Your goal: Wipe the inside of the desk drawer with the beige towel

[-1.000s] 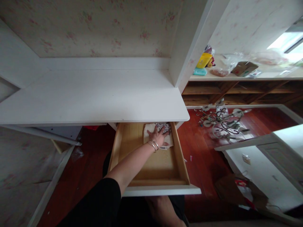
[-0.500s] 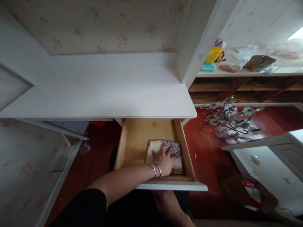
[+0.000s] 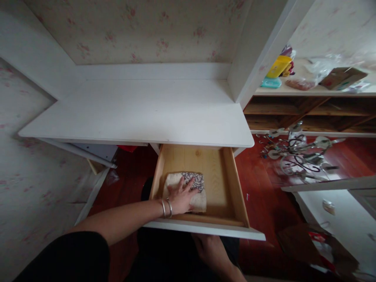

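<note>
My left hand [image 3: 181, 197], with two thin bangles on its wrist, lies flat with spread fingers on a folded cloth [image 3: 199, 201]. The cloth is cream-coloured with a dark swirling pattern on its far part. It rests on the bottom of a pulled-out wooden drawer [image 3: 219, 176], in the left half near the front. Below the drawer's white front panel [image 3: 235, 233] is my right hand [image 3: 210, 246]; its fingers are hidden or too dark to make out.
Above the drawer is a white desktop [image 3: 147, 111] with upright side panels. A chandelier [image 3: 302, 152] lies on the red wooden floor to the right. Behind it, a low shelf unit [image 3: 282, 94] bears a yellow container [image 3: 279, 66], bags and a box. A brown bag [image 3: 299, 243] stands lower right.
My left hand has slid the cloth leftward across the drawer bottom, from the right side to the left. My right hand stays below the drawer front. The view has shifted slightly.
</note>
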Demonstrator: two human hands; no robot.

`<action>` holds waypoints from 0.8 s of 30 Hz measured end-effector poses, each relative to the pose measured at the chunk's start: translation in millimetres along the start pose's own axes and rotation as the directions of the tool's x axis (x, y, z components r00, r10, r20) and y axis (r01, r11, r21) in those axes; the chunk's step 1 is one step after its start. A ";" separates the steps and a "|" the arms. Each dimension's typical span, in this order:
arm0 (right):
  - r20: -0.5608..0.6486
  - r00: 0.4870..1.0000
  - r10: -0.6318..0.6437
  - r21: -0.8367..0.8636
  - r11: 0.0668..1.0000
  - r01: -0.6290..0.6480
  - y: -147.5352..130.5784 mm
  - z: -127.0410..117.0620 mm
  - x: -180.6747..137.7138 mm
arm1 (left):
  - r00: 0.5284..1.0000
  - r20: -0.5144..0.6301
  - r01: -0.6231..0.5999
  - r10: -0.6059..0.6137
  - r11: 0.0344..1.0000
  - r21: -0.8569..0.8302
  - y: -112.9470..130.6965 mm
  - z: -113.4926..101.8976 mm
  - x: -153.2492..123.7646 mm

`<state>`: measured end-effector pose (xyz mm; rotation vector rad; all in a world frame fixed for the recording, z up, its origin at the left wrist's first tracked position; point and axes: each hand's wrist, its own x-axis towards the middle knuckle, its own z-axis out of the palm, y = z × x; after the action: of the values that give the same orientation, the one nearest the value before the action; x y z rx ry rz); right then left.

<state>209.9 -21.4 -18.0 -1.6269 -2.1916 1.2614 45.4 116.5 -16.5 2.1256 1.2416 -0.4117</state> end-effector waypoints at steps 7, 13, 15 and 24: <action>0.011 1.000 0.026 -0.054 0.998 -0.025 0.2 2.1 1.2 | 0.999 0.014 0.030 -0.030 0.999 -0.027 -33.8 -20.6 -11.0; 0.030 0.996 0.085 -0.129 0.988 -0.081 0.7 7.1 1.6 | 0.996 -0.044 0.075 -0.079 0.993 -0.092 -54.5 -60.3 44.3; 0.029 0.995 0.095 -0.115 0.989 -0.091 1.1 7.9 1.9 | 0.993 -0.061 0.097 -0.103 0.990 -0.102 -59.8 -74.7 62.3; 0.017 0.994 0.106 -0.049 0.993 -0.105 3.3 12.1 2.5 | 0.990 -0.114 0.071 -0.078 0.995 -0.063 -25.0 -79.2 110.7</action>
<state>204.6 -25.6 -28.9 -1.7778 -2.1899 1.2655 76.1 251.0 -27.4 2.0833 1.3852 -0.2832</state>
